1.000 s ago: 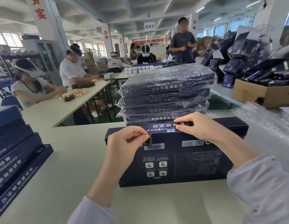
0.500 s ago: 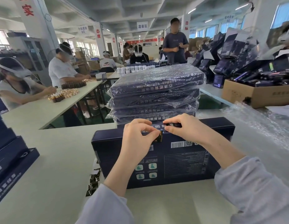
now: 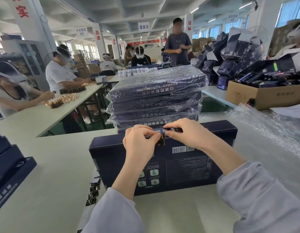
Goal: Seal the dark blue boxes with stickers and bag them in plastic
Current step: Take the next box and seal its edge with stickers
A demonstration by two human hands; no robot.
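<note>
A dark blue box (image 3: 188, 167) lies flat on the white table in front of me, its printed back face up. My left hand (image 3: 139, 143) pinches a small dark sticker (image 3: 161, 141) with gold marks at the box's far top edge. My right hand (image 3: 184, 132) grips that same far edge just to the right, its fingertips close to the sticker. A strip of more stickers (image 3: 93, 190) lies on the table left of the box.
A stack of plastic-bagged dark blue boxes (image 3: 156, 98) stands right behind the box. Unbagged boxes (image 3: 10, 174) are piled at the left. Clear plastic bags (image 3: 272, 132) lie at the right, a cardboard carton (image 3: 263, 96) beyond them. People work at other tables.
My left hand has carried the sticker right, up to the box's far edge beside my right hand. The view has shifted a little, so the box sits further left.
</note>
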